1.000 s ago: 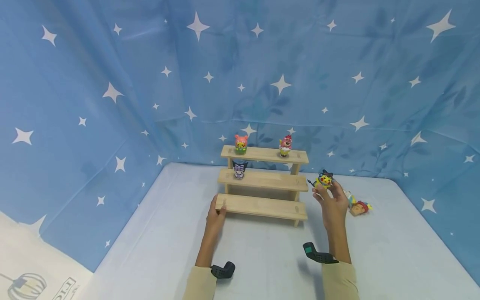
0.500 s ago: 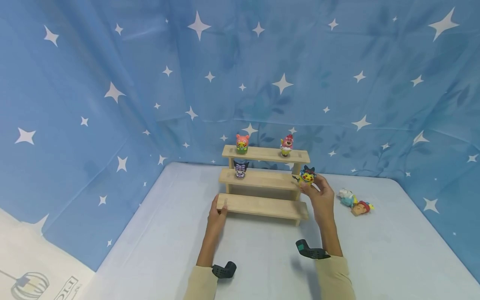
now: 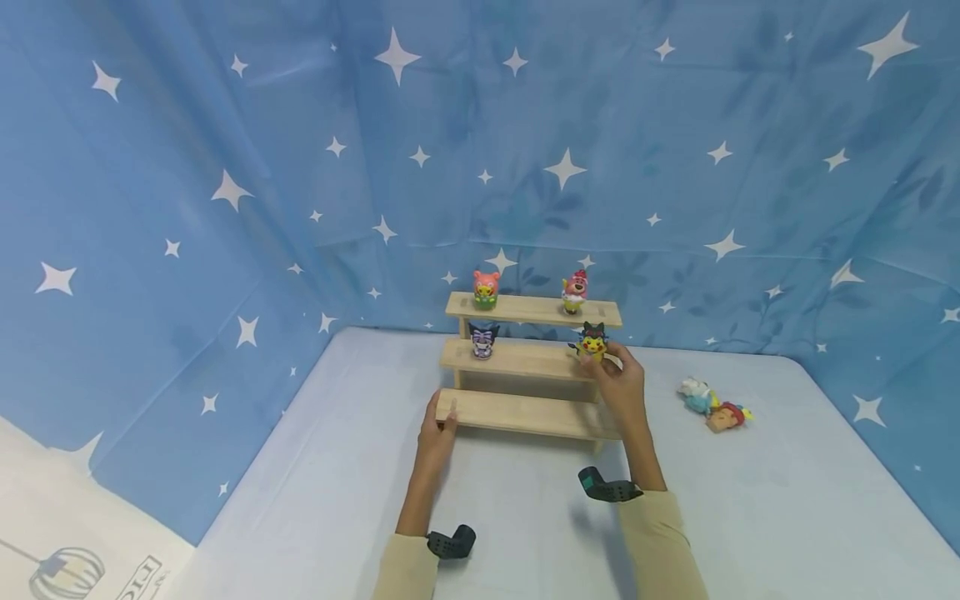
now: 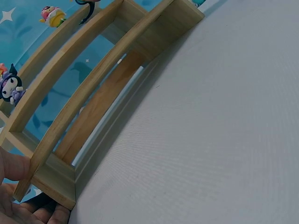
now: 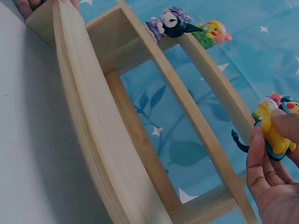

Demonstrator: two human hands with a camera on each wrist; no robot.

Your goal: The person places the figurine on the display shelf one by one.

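Note:
A three-tier wooden display shelf (image 3: 525, 410) stands on the white table. My left hand (image 3: 433, 440) grips the left end of its lowest tier, thumb on top and fingers beneath. At the right end of the middle tier, my right hand (image 3: 624, 390) pinches a yellow figurine (image 3: 592, 344) with red cheeks, dark headgear and a dark curved tail (image 5: 239, 141). The figurine is upright, close over the board. A purple-and-black figurine (image 3: 483, 342) stands at that tier's left end. Above, the top tier bears a pink-and-green figurine (image 3: 486, 292) and a pink one with a red top (image 3: 574, 293).
On the table to the right lie a white-and-teal figurine (image 3: 697, 395) and a red-and-tan figurine (image 3: 726, 417), close together. A blue star-patterned cloth (image 3: 420, 200) hangs right behind the shelf and along the left side.
My right hand has carried the yellow figurine leftward, from beside the shelf to the right end of the middle tier. The left hand keeps its grip on the lowest tier.

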